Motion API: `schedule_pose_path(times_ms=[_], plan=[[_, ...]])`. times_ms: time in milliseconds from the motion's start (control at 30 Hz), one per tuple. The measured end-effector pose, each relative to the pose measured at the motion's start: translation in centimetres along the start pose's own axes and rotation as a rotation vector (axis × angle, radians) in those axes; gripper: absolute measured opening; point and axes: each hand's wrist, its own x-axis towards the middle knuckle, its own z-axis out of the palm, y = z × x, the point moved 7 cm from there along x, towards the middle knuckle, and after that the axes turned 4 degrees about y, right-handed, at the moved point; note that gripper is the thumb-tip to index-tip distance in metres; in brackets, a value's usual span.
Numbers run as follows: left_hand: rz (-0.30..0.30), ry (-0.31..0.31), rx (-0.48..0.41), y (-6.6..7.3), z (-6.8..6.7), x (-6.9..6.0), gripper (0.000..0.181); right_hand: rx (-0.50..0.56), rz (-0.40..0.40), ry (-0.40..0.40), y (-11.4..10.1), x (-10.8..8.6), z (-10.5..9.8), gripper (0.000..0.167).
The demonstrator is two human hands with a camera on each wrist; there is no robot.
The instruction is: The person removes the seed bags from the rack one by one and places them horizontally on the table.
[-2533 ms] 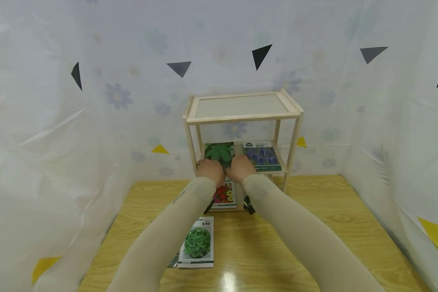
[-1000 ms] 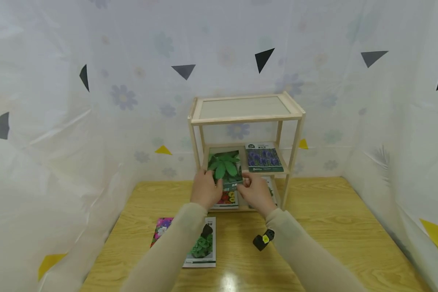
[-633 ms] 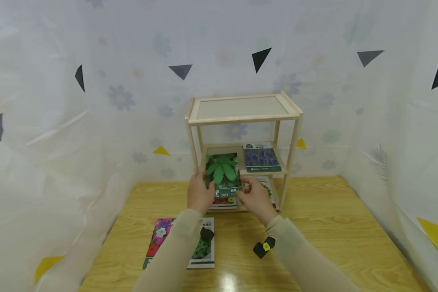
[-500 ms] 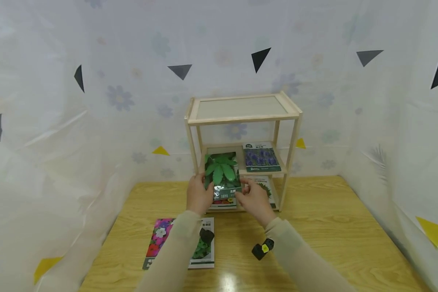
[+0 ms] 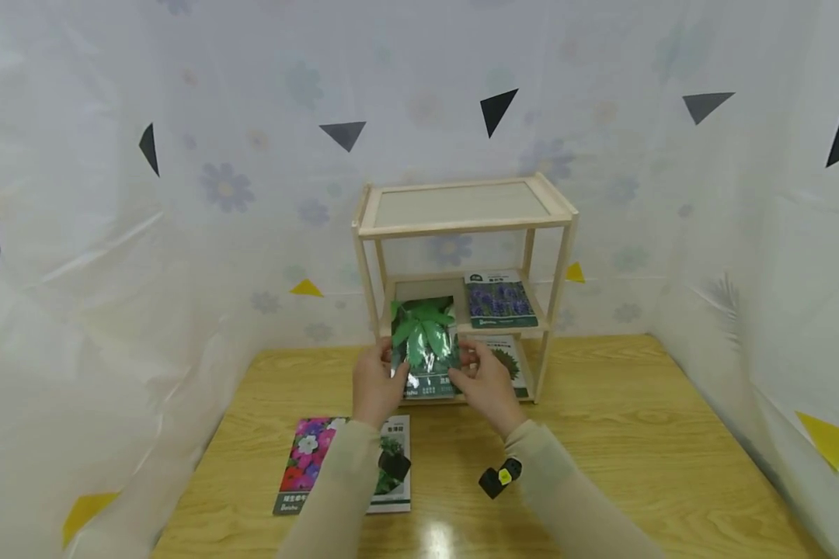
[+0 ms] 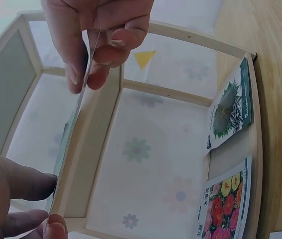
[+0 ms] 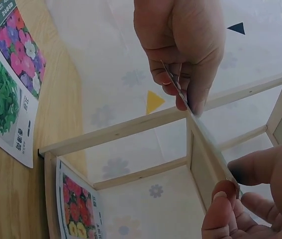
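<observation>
Between my two hands is a seed packet with a green-leaf picture (image 5: 423,341), tilted and raised off the shelf unit's front. My left hand (image 5: 377,382) pinches its left edge, thumb on the printed face. On the opposite edge my right hand (image 5: 487,384) pinches it the same way. Both wrist views show the packet edge-on, with thumbs on one side and fingers on the other. A packet with purple flowers (image 5: 499,300) lies on the middle shelf at right. Below, the bottom shelf holds a packet with a spiky green plant (image 5: 509,359) and a red-and-yellow flower packet (image 6: 225,206).
The small wooden shelf unit (image 5: 464,230) stands at the back of the wooden table (image 5: 601,450). In front, at left, lie a packet with pink and purple flowers (image 5: 306,458) and a leafy-herb packet (image 5: 400,497), partly behind my left sleeve. Patterned sheeting surrounds the table.
The green-leaf packet has come off the middle shelf's left side, toward me and downward, and now covers the red-and-yellow packet in the head view. Both hands moved back with it.
</observation>
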Motion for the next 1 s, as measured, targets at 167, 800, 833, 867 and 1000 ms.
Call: schedule_pose_path(times_ms=[167,800,833,867,1000], plan=[[-0.001,0.001,-0.015,0.1,-0.2,-0.8,0.041,-0.027,-0.045,-0.046,0.0,0.0,0.5,0.066],[0.033,0.009,-0.047,0.3,-0.6,-1.8,0.044,-0.094,-0.099,-0.030,-0.3,0.0,0.3,0.068],[0.034,0.007,-0.047,0.4,-0.6,-1.9,0.044,-0.096,-0.097,-0.028,-0.2,0.0,0.3,0.068],[0.039,0.006,-0.043,0.4,-0.6,-2.0,0.044,-0.096,-0.095,-0.028,-0.2,0.0,0.3,0.067],[0.025,-0.018,-0.038,0.2,-0.5,-2.2,0.045,-0.097,-0.097,-0.030,0.1,-0.1,0.1,0.066]])
